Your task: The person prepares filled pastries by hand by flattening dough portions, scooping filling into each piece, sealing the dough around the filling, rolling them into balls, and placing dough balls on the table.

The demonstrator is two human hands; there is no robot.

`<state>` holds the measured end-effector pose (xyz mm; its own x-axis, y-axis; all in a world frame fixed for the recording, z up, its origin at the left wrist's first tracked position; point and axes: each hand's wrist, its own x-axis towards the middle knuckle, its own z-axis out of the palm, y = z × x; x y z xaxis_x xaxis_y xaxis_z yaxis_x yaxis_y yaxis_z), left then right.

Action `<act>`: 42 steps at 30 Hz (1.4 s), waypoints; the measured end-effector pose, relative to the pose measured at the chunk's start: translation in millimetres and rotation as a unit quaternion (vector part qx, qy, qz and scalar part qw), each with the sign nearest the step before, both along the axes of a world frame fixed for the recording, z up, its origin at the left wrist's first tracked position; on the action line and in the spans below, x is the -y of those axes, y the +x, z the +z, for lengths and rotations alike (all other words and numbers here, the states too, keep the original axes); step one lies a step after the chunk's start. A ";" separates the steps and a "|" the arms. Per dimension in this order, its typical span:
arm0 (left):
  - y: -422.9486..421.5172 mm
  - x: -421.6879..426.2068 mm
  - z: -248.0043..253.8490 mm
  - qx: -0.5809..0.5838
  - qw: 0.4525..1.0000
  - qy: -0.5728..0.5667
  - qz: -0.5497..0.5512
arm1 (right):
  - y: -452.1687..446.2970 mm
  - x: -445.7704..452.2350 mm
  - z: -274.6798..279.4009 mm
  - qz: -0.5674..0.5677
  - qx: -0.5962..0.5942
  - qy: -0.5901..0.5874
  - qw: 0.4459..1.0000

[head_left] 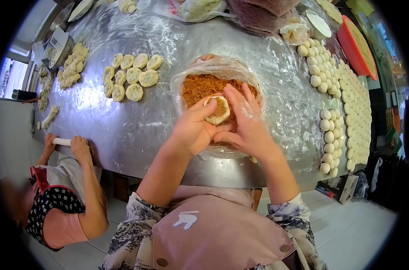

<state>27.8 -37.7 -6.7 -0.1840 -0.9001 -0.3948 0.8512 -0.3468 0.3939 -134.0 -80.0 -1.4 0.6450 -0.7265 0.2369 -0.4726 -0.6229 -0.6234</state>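
Over a plastic-lined bowl (pixel 179 87) of reddish-brown crumbly filling (pixel 200 86), my left hand (pixel 196 123) cups a round of pale dough (pixel 219 118) with brown filling in its middle. The left thumb lies at the filling and the fingers curve beneath the dough. Just to the right, my right hand (pixel 245 119) is held with its fingers spread and stretched out over the bowl. Its thumb reaches under the left hand. White flour marks the back of the right hand.
Shaped dough pieces (pixel 133 75) lie left of the bowl. Many dough balls (pixel 329 139) and flattened rounds (pixel 358 121) stand at the right, below a red basin (pixel 355 47). At the lower left a co-worker's hands (pixel 80 149) hold a white roll (pixel 62 141) at the metal table's edge (pixel 213 176).
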 end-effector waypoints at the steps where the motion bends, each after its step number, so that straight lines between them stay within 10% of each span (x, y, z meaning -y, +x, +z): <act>1: -1.2 -1.7 2.4 -0.007 1.000 -0.010 -0.019 | 3.2 -0.5 -8.2 0.000 0.006 -0.035 0.999; 13: -21.2 -11.9 0.2 0.048 0.996 -0.064 -0.038 | 24.2 -6.5 -26.5 -0.052 0.207 -0.086 0.973; 16: -22.5 -10.5 9.4 -0.134 0.988 -0.062 -0.040 | 23.4 -8.4 -17.6 -0.082 0.244 -0.031 0.966; 24: -30.2 -10.4 -5.1 0.157 0.987 -0.033 -0.002 | 44.9 -16.8 -18.8 -0.156 0.198 -0.177 0.952; 27: -38.2 -13.6 16.7 0.063 0.997 0.007 0.048 | 43.7 -17.1 -9.4 -0.209 0.242 0.033 0.947; 30: -35.0 -17.1 11.3 0.377 0.916 -0.137 0.024 | 45.8 -11.6 6.4 -0.278 0.475 0.308 0.776; 31: -37.0 -17.4 5.0 0.452 0.872 -0.181 0.046 | 46.6 -13.1 14.4 -0.247 0.434 0.300 0.813; 33: -32.1 -16.7 -0.4 0.462 0.854 -0.219 0.094 | 59.4 -16.5 54.7 -0.309 0.484 0.429 0.697; 42: -22.7 -15.8 7.3 0.621 0.715 -0.281 0.155 | 51.7 -35.4 12.4 -0.211 0.285 0.388 0.851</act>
